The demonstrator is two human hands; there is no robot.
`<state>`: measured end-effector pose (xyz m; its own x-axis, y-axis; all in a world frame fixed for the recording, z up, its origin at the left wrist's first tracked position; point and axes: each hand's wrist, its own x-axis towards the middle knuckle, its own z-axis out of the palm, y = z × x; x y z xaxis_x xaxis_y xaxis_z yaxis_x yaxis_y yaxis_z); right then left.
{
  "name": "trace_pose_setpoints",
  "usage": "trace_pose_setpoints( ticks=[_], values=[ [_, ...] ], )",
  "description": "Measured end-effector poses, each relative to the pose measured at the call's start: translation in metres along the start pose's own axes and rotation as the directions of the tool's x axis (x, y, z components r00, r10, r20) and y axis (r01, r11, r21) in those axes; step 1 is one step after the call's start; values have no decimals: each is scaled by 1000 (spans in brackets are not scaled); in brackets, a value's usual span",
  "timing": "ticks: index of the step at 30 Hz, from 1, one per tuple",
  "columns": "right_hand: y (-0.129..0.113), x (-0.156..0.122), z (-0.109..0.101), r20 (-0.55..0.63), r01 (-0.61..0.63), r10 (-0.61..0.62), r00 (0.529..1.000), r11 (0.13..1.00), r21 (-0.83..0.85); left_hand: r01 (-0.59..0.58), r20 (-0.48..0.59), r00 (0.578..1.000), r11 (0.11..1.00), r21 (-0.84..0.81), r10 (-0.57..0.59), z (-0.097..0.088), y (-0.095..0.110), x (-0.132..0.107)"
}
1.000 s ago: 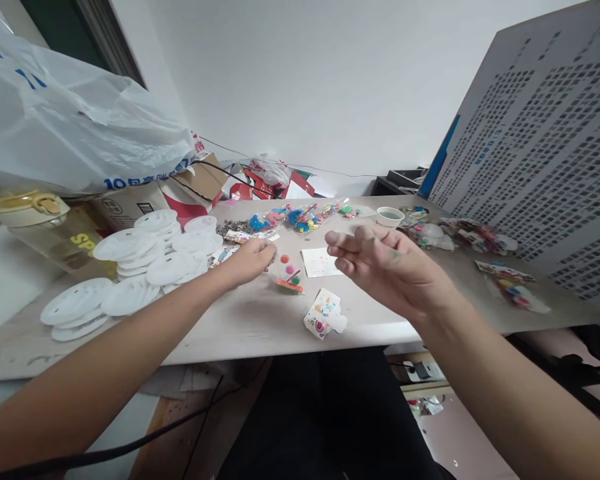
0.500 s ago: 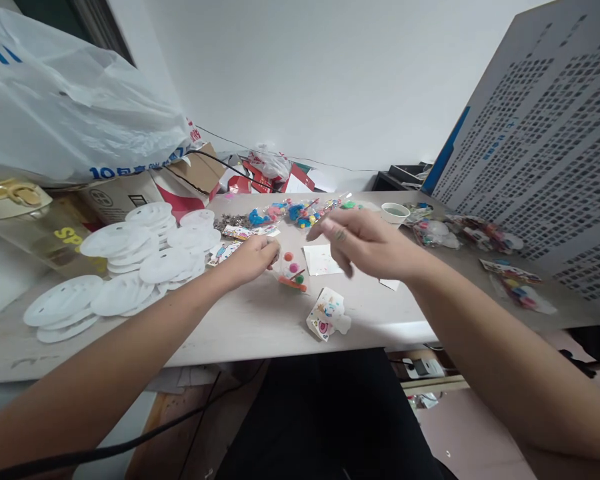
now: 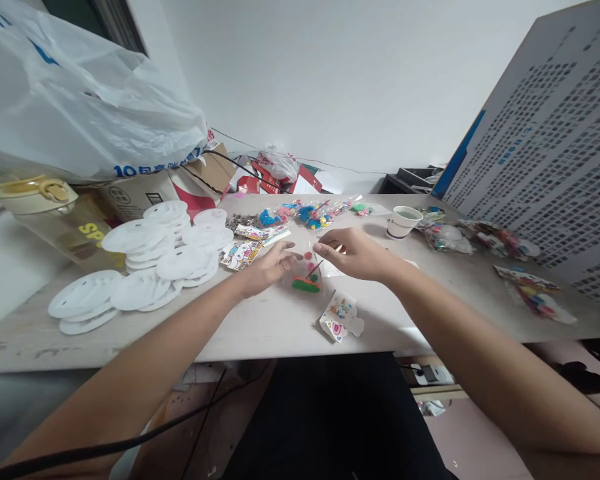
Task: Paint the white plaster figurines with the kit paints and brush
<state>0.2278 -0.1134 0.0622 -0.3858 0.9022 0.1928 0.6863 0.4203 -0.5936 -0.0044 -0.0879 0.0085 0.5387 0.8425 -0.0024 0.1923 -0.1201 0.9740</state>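
Observation:
A small clear packet (image 3: 307,272) of coloured pompoms with a red stick lies on the table (image 3: 260,320) between my hands. My left hand (image 3: 269,265) pinches its left edge, thumb and fingers closed on the plastic. From the right, my right hand (image 3: 354,253) pinches the packet's top with thumb and forefinger. A cartoon sticker card (image 3: 242,255) lies just left of my left hand. Another crumpled printed packet (image 3: 341,317) lies nearer the table's front edge.
Stacks of white plastic discs (image 3: 145,261) fill the left of the table. A paper cup (image 3: 403,222) and rows of colourful packets (image 3: 305,215) sit behind. More packets (image 3: 533,291) lie at right beside a leaning printed board (image 3: 555,167). A white plastic bag (image 3: 80,100) and cardboard box (image 3: 140,193) are at back left.
My right hand came down from mid-air and left to the packet, closing on its top. My left hand's fingers stretched toward the packet's edge. The view shifted slightly.

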Motion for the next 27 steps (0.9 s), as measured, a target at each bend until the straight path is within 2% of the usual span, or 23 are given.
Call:
trace_pose_setpoints(
  ticks=[5, 8, 13, 15, 17, 19, 20, 21, 23, 25, 27],
  values=[
    [8, 6, 14, -67, -80, 86, 994, 992, 94, 55, 50, 997, 994, -94, -51, 17, -7, 13],
    [6, 9, 15, -157, -13, 44, 987, 982, 190, 63, -19, 997, 976, -209, -69, 18, -3, 16],
    [8, 13, 10, -345, 188, -77, 936, 934, 303, 89, -38, 994, 947, -307, -106, 9, 7, 14],
    [13, 10, 4, -395, 196, -48, 918, 919, 343, 70, -103, 989, 959, -275, -102, 1, 10, 16],
    [19, 0, -4, -408, 150, 2, 913, 928, 340, 65, -207, 972, 974, -215, -111, -10, 15, 25],
    [21, -19, -9, -362, 97, -2, 932, 965, 244, 82, -329, 937, 988, -128, -120, -23, 19, 41],
    [21, -32, -9, -277, 93, -48, 960, 984, 152, 92, -399, 910, 993, -73, -113, -30, 22, 53],
    [21, -46, -6, -113, 79, -70, 991, 994, 76, 100, -468, 879, 995, -9, -92, -37, 25, 65],
    [18, -74, 5, 138, 112, -105, 985, 993, -46, 115, -554, 832, 984, 134, -22, -47, 31, 93],
    [16, -96, 20, 228, 150, -109, 967, 975, -167, 137, -586, 808, 946, 292, 64, -52, 39, 120],
    [17, -109, 32, 215, 154, -111, 970, 969, -192, 159, -595, 786, 878, 452, 164, -52, 48, 144]
  ],
)
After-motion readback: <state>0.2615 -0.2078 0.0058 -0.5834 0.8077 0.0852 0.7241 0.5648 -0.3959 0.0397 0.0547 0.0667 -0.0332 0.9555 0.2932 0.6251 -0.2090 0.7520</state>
